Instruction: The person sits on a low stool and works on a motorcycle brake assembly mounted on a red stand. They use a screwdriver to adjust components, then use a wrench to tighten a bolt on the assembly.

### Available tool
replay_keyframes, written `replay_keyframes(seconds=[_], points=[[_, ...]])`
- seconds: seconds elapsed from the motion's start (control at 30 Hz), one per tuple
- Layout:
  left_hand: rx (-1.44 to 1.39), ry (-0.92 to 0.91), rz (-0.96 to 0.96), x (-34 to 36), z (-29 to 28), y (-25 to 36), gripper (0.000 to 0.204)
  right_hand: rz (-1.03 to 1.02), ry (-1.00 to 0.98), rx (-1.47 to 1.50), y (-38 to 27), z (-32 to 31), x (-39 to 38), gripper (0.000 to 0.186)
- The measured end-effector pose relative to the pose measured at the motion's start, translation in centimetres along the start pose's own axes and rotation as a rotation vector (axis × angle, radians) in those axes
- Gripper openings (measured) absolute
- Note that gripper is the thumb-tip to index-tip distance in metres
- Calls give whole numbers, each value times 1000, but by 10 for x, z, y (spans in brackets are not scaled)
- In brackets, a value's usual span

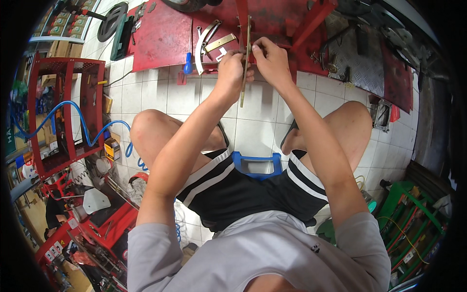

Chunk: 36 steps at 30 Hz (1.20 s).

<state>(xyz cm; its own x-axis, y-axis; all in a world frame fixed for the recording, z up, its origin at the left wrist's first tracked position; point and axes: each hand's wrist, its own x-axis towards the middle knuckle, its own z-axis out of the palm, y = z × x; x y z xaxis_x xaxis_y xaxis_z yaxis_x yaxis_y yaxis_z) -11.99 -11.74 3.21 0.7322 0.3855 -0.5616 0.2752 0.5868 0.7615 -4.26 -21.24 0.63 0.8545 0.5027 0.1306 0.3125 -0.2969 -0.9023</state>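
Observation:
My left hand (232,71) is closed around a long, narrow metal strip (242,95) that stands out past the front edge of the red platform (151,48). My right hand (266,61) has its fingers curled together against the strip's upper part; what is pinched there is too small to make out. Just left of my hands lie a blue-handled screwdriver (188,62), curved pale metal brackets (198,58) and a flat brass-coloured plate (221,41). A red upright post (311,22) rises from the platform to the right.
A red metal frame (46,112) with a coiled blue hose (87,131) is at left. A blue stool (255,165) is between my legs. A chequer plate (345,58) with tools lies at right, a green rack (408,219) at lower right, red tool carts (112,224) at lower left.

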Motion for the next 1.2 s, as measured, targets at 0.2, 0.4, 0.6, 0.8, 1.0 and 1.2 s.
replay_keyframes(seconds=[0.2, 0.4, 0.6, 0.8, 1.0, 1.2], points=[[-57, 10, 7, -5, 8, 0, 4, -32, -45, -86, 1, 0, 6, 18], [-69, 21, 21, -3, 9, -2, 3, -1, -23, -52, 1, 0, 3, 16], [-103, 16, 13, -2, 9, -3, 4, 10, -56, -76, -1, 4, 3, 15], [-95, 30, 10, -2, 10, -2, 4, -11, -50, -174, 3, 4, 2, 19], [-55, 22, 47, -1, 9, -5, 10, 42, 35, -83, -1, 13, 1, 23], [130, 116, 105, 11, 2, -15, 23, 184, -4, -45, -3, 12, 7, 30]])
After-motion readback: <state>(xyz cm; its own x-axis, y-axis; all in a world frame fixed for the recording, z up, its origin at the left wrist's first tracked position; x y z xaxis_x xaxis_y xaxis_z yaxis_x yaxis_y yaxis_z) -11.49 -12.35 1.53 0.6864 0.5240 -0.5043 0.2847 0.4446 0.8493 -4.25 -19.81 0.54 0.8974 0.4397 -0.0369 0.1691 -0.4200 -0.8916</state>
